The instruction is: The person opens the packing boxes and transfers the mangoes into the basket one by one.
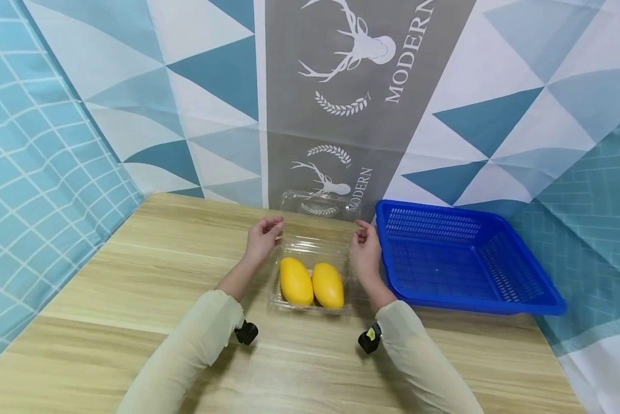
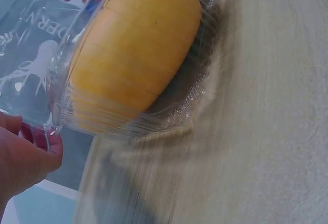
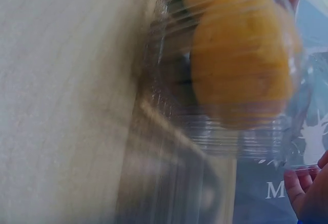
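Note:
Two yellow mangoes, the left one [image 1: 296, 282] and the right one [image 1: 328, 286], lie side by side in a clear plastic clamshell box [image 1: 272, 298] on the table. The box's lid [image 1: 317, 229] stands raised at the back, hinged to the base. My left hand [image 1: 260, 241] pinches the lid's left edge between thumb and fingers, as the left wrist view shows. On the other side, my right hand [image 1: 366, 253] holds the lid's right edge with its fingertips. One mango [image 3: 241, 62] shows through the ribbed side wall in the blurred right wrist view.
A blue plastic basket [image 1: 460, 302] with slotted sides stands to the right, close beside my right hand. The wooden table [image 1: 134, 276] ends at a patterned cloth backdrop [image 1: 336, 126] behind the box. Dark wrist cameras sit under both cuffs.

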Action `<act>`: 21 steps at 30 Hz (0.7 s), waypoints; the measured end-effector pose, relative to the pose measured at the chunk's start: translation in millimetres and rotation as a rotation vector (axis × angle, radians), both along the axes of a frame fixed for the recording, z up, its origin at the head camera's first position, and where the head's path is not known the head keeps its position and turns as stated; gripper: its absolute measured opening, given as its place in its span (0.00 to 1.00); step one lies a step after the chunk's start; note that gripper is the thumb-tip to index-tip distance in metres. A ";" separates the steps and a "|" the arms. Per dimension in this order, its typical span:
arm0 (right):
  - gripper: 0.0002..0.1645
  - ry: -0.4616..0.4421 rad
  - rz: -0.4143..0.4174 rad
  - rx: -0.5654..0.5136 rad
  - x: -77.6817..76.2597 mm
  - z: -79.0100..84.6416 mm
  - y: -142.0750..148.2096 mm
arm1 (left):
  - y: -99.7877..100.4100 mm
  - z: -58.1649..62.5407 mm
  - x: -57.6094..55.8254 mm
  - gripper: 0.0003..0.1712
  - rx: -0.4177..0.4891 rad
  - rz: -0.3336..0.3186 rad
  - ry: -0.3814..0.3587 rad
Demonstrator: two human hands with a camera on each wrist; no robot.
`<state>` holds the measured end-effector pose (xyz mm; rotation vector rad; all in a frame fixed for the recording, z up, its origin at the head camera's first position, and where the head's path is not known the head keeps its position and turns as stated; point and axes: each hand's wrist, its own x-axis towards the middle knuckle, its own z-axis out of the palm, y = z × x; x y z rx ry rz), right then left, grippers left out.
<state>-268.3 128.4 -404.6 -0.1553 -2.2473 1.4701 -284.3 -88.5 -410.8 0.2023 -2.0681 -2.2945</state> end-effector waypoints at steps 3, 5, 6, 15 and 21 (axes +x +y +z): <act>0.18 -0.025 -0.006 0.003 -3.2 -1.9 0.0 | -0.4 -1.2 -2.4 0.19 0.011 -0.009 -0.008; 0.19 -0.036 -0.008 0.008 -5.2 -3.0 0.0 | -0.4 -2.1 -3.8 0.19 0.018 -0.009 -0.017; 0.19 -0.037 -0.010 0.007 -5.9 -3.0 -0.1 | -0.3 -2.5 -4.3 0.19 0.020 -0.008 -0.024; 0.19 -0.049 -0.015 0.012 -14.3 -5.8 0.4 | -0.7 -6.4 -9.1 0.20 0.048 -0.001 -0.094; 0.19 -0.063 -0.013 0.039 -17.6 -7.7 1.7 | -0.4 -8.1 -11.4 0.20 0.054 0.014 -0.119</act>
